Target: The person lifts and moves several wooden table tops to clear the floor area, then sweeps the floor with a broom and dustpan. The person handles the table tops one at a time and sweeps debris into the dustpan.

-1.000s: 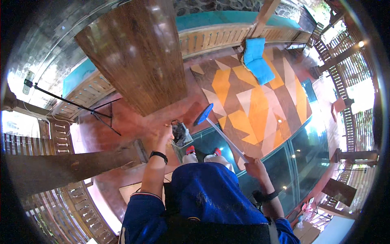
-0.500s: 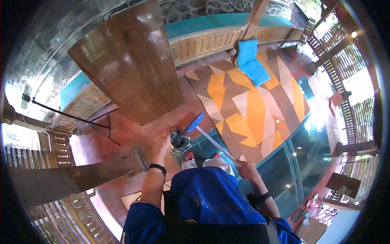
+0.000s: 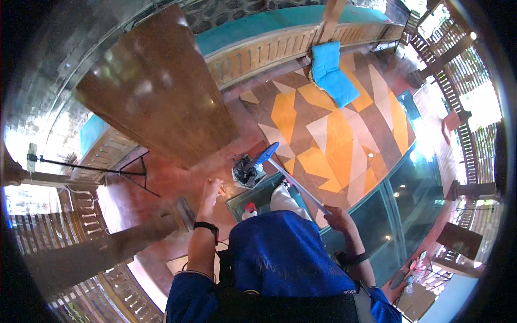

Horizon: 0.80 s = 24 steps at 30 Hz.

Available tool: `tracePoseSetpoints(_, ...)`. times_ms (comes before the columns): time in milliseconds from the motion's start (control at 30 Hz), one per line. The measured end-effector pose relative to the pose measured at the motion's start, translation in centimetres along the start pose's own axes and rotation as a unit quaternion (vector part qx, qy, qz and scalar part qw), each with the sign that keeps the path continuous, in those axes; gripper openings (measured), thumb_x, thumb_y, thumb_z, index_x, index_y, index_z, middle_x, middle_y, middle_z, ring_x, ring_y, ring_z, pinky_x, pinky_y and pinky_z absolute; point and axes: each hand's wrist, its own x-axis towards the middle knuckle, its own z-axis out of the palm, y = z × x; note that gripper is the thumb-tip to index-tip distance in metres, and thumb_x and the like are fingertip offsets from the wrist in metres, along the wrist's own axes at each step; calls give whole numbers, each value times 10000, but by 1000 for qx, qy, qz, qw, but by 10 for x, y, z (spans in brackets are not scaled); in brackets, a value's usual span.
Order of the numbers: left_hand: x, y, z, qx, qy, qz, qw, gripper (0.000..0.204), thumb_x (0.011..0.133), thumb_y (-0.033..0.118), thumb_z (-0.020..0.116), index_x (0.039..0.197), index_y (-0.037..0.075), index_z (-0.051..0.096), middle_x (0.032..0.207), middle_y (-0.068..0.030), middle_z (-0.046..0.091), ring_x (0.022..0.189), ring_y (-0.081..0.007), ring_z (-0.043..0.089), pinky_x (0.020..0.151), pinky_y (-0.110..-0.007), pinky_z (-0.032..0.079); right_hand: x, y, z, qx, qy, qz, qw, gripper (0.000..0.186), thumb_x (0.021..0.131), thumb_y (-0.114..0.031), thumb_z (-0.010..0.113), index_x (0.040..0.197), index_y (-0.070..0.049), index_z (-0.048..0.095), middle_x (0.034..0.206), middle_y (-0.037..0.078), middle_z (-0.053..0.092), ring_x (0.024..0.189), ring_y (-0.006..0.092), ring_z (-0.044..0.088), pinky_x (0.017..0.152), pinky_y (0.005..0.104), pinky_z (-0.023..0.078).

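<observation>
My right hand [image 3: 338, 218] is closed round the pale handle of a long-handled cleaning tool [image 3: 293, 183]. Its flat blue head [image 3: 266, 153] is raised beside a small waste bin; whether it is a broom or a mop I cannot tell. The pale bin [image 3: 246, 181], lined with a black plastic bag [image 3: 245, 168], is in front of my feet. To the bin's left, apart from its rim, my left hand [image 3: 214, 189] hangs with fingers loosely parted and nothing in them.
A large brown wooden table [image 3: 161, 91] stands ahead on the left, with a black tripod [image 3: 132, 173] beyond its near side. Ahead right, a blue folding floor cushion [image 3: 333, 75] rests on an orange and brown patterned rug [image 3: 318, 129]. A wooden post [image 3: 97, 237] crosses the left.
My left hand has come away from the bin, which now lies farther right and ahead of it. The blue head has moved slightly up and right. One foot has stepped forward.
</observation>
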Motion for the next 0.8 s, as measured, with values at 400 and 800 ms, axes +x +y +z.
tracePoseSetpoints(400,35,127,114,66,-84,35,994,190,816,238,624,784,58,576,742,-70,572,633,-195,599,664,-374,545,39,63,-73,45,134,-13,990,372,844,-186,591,1212,-139,622,990,209,666,878,395,656,753,486,530)
tracePoseSetpoints(800,83,194,168,-10,-78,41,996,140,872,166,556,757,88,529,791,-58,565,637,-168,577,761,-427,553,109,75,-93,181,186,48,965,385,872,-198,565,1249,-122,579,913,270,654,835,430,650,730,499,522)
